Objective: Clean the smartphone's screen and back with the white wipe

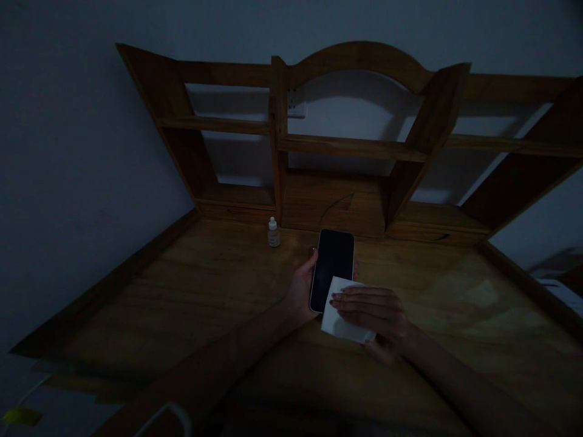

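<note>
A dark-screened phone [336, 258] with a pale edge is held by my left hand [301, 294], its thumb along the left side and fingertips showing at the right side. My right hand [376, 309] holds a white cloth or tissue [337, 323] against the lower right part of the screen, fingers stretched together over it. Which of the two the white piece is, I cannot tell. Behind and left of the phone, a small clear bottle [273, 235] with a white cap stands upright on the wooden desk [204, 291].
A wooden shelf unit [353, 145] rises along the desk's back edge, with a wall socket [296, 104] behind it. White papers [562, 292] lie beyond the right edge. A pale cable [175, 409] and a yellow item [22, 416] show at the lower left.
</note>
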### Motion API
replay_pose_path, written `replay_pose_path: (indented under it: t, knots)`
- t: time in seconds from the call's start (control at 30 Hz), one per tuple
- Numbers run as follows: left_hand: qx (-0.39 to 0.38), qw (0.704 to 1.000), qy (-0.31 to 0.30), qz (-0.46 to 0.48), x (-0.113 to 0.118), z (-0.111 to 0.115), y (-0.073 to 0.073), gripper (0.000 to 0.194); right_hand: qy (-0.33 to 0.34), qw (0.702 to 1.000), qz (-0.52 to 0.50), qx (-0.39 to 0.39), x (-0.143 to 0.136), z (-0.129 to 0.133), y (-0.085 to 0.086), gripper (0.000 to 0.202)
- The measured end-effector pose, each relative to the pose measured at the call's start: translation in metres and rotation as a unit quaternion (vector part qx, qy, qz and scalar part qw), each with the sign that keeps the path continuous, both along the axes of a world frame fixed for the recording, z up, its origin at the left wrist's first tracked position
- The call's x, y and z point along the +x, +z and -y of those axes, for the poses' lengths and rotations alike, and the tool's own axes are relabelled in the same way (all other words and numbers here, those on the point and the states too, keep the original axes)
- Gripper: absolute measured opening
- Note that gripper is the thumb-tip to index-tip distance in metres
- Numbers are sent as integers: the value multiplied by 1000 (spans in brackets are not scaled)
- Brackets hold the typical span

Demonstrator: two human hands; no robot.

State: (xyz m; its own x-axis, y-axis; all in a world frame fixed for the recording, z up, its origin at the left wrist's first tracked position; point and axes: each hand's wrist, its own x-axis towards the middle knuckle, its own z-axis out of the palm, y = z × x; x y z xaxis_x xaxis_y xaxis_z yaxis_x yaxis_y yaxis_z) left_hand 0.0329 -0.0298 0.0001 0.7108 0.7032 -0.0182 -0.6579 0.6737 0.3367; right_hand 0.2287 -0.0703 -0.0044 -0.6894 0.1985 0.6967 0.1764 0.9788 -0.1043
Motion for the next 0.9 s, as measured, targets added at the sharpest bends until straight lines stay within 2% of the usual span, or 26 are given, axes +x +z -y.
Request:
replay_pose_path:
  t: [0.23, 0.37, 0.5, 0.67, 0.9]
  knots:
    - [5, 1000, 3, -20, -4, -3, -6, 77, 30, 999, 9, 7, -3, 3, -2, 45]
    - [5, 1000, -20, -19, -7, -6, -9, 80, 5, 996, 87, -25, -12, 5, 0, 51]
    - [-32, 997, -61, -19, -9, -8, -12, 82, -19, 990, 137, -11, -18, 6, 4, 55]
    - [-26, 999, -30, -31, -8, -7, -15, 83, 10, 996, 76, -36, -17, 3, 5, 51]
    - [-25, 999, 35, -17, -5, -8, -13, 71, 24, 985, -26, -167, -9, -4, 5, 40]
